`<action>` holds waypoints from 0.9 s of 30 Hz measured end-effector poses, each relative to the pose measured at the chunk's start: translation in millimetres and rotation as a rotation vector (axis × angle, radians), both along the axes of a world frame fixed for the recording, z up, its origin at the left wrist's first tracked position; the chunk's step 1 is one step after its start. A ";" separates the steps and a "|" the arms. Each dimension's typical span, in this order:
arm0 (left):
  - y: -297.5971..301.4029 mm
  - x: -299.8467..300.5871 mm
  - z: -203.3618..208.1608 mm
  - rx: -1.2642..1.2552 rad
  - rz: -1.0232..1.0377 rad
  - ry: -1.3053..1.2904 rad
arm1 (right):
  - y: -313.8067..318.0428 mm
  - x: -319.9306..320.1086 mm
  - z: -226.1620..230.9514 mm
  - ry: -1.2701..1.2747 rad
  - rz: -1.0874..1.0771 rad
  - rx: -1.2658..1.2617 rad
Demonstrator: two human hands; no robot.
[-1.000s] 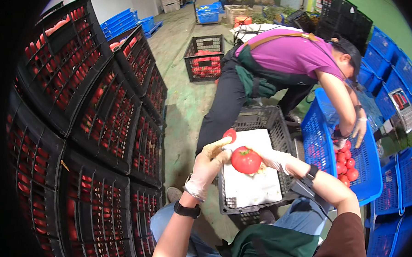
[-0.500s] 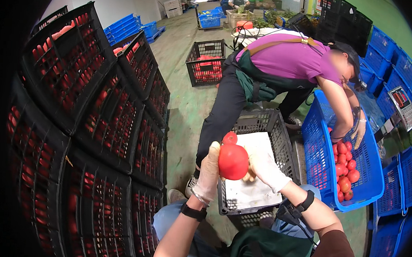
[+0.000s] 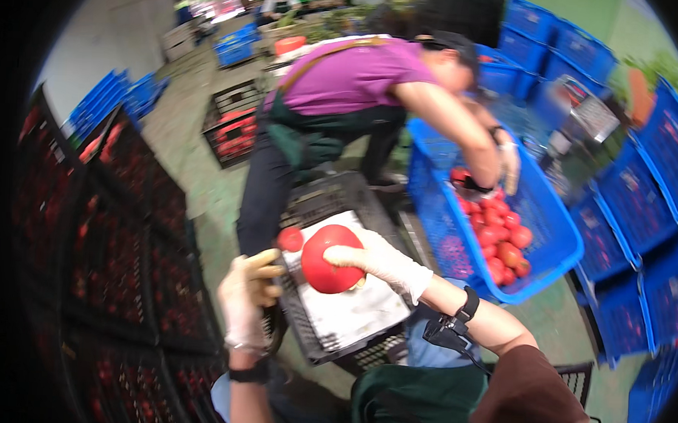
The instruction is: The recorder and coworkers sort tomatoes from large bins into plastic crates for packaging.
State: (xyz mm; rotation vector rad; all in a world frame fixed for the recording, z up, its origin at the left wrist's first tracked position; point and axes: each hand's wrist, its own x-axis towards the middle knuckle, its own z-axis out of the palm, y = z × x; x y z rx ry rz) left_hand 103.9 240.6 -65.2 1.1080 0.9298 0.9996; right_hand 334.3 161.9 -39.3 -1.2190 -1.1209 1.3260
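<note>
A large red tomato (image 3: 323, 265) is gripped by my right hand (image 3: 375, 260), which wears a whitish glove, thumb across its front. Below it stands a black crate (image 3: 326, 194) with a white sheet (image 3: 357, 312) on top. A smaller tomato (image 3: 290, 239) shows at the sheet's far left corner. My gloved left hand (image 3: 248, 289) is apart from the large tomato, to its left; its fingers are partly bent and spread, with nothing in them. To the right, a co-worker's hands reach into a blue basket (image 3: 537, 271) of several tomatoes (image 3: 497, 233).
Stacked black crates (image 3: 117, 262) of red produce line the left. The bent co-worker (image 3: 344, 83) in a purple shirt stands just beyond my crate. Stacked blue baskets (image 3: 617, 246) and a scale (image 3: 589, 109) are at right. Another black crate (image 3: 233, 124) sits on the floor behind.
The large tomato has passed from between both hands into my right hand alone. My left hand has let go and moved left. The whole view has turned right.
</note>
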 end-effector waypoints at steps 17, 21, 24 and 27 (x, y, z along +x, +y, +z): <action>0.4 -27.0 13.9 -0.028 0.008 -0.047 | -178.4 260.4 -66.3 -1.554 -0.455 -0.703; -7.5 -30.8 28.4 0.010 0.081 -0.009 | -102.6 186.6 -18.5 -1.316 -0.495 -0.037; -9.8 -42.2 34.5 0.027 0.124 0.017 | -12.1 109.5 -5.4 -1.140 -0.113 0.075; -19.8 -41.8 49.5 -0.001 0.174 0.077 | 73.8 64.5 -61.1 -1.327 0.246 0.132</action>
